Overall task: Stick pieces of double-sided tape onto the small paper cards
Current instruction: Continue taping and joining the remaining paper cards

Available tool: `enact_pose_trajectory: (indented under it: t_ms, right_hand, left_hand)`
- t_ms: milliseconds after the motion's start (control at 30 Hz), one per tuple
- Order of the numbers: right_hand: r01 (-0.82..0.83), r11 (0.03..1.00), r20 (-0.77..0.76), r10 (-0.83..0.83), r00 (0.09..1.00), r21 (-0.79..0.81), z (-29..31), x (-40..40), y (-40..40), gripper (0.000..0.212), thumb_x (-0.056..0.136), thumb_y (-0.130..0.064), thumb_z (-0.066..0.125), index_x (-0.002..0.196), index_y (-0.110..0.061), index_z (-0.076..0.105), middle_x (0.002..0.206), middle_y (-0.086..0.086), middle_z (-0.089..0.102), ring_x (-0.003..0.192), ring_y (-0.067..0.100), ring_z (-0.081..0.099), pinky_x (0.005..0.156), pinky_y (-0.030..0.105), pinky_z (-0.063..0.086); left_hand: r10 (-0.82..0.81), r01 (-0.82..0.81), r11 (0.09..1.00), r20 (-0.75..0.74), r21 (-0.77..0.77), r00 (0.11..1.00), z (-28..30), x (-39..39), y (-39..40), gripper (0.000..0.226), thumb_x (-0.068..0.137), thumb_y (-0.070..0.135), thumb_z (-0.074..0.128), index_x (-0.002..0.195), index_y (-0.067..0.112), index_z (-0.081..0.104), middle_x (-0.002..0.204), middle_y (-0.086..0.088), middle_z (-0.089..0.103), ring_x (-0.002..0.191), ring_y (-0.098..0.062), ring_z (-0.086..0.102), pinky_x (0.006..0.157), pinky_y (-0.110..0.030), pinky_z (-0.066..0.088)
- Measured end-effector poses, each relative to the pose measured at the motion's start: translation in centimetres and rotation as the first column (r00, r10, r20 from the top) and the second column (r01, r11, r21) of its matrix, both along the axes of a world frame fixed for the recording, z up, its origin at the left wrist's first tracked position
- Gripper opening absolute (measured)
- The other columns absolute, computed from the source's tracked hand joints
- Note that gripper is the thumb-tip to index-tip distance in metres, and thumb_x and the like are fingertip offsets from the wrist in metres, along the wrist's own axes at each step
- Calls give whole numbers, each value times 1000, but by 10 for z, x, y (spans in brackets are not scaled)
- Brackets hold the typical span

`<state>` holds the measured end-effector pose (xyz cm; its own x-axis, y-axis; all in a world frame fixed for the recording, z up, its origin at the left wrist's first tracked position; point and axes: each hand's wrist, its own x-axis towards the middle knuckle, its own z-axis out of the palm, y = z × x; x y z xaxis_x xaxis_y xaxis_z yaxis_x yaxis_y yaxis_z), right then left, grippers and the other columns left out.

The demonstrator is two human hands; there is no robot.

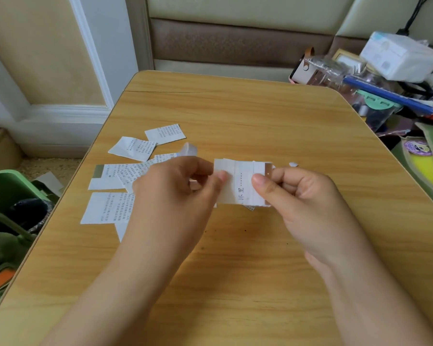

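Left hand (178,186): fingers curled, thumb tip pinching left edge of small paper card (240,182). Right hand (303,193): curled likewise, thumb pinching card's right edge. Card held between both hands just above table (260,116), near its middle.

Handling, as judged: very light, thin, floppy; creases easily, tears under a hard pull. Pale strips across card face look like tape (225,191), liner probably still on; cannot confirm. Sticky once peeled, likely to cling to fingertips. Best held by bare edges, thumb over forefinger, clear of any tacky patch. Small brown patch at card's right edge, nature unclear.

Writing on card: row of dots plus a few handwritten characters, one resembling "里"; rest too small to read.

Outward, at 9 to 10 o'clock of hands: loose paper cards (108,208) lying flat on table, some overlapping, dense small print, unreadable. At 11 o'clock: small pale translucent object (189,148), identity unclear. At 3 o'clock, close by: tiny white scrap (293,164). At 2 o'clock, off table: clutter of boxes and bags (385,71). At 8 o'clock, on floor: green bin (8,186).
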<state>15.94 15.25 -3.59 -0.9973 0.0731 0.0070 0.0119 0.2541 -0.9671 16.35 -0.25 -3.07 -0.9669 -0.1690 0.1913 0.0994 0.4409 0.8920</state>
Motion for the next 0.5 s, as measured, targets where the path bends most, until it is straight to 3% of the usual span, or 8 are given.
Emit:
enact_pose_trajectory:
  t_ms: [33,67,100,167,233,367,500]
  right_hand:
    - [-10,999,45,7,999,50,-1,1,1,25,80,-29,68,64,-11,64,54,-7,44,52,6,38,50,13,32]
    - [-20,995,92,11,996,94,-3,1,2,25,80,-30,69,64,-12,65,53,-9,41,51,6,36,48,13,31]
    - [-33,990,132,15,991,135,-6,1,2,25,80,-30,70,64,-12,65,51,-11,38,49,7,34,46,14,29]
    - [-59,968,180,14,984,245,-11,1,1,27,81,-30,70,64,-10,65,46,-11,32,45,6,29,44,17,27]
    - [-72,927,196,-2,981,368,-18,0,-1,28,82,-31,70,65,-9,64,46,-11,37,47,6,37,46,19,30]
    - [-12,829,111,-60,992,559,-25,0,-6,22,78,-30,74,68,-13,64,48,-13,44,50,4,43,47,15,29]
    - [89,721,-94,-33,995,688,-27,-1,-4,18,77,-26,76,80,-24,58,77,-18,39,84,7,41,70,19,27]
  left_hand:
    - [-10,12,990,13,-142,1000,-1,-1,-2,7,80,39,65,76,35,61,58,14,49,60,11,48,75,-27,35]
    - [-4,18,956,49,-294,999,-3,-2,-3,15,79,45,65,92,39,60,69,14,46,73,11,46,84,-32,29]
    - [5,40,896,101,-442,995,-8,-4,-5,35,79,50,65,112,40,58,79,14,41,81,5,42,86,-32,21]
    - [14,100,794,183,-600,983,-14,-9,-7,56,78,54,65,129,41,48,91,13,34,88,-7,29,84,-30,15]
    - [8,129,741,200,-659,980,-20,-11,-7,54,76,55,67,126,43,47,94,12,33,88,-8,20,86,-32,15]
    - [-85,187,716,182,-673,980,-28,-11,-5,35,75,50,69,103,41,51,81,15,28,88,-10,30,77,-30,9]
    - [-152,240,727,190,-644,970,-29,-12,-6,17,81,45,65,86,39,50,81,15,29,92,-10,31,86,-32,15]
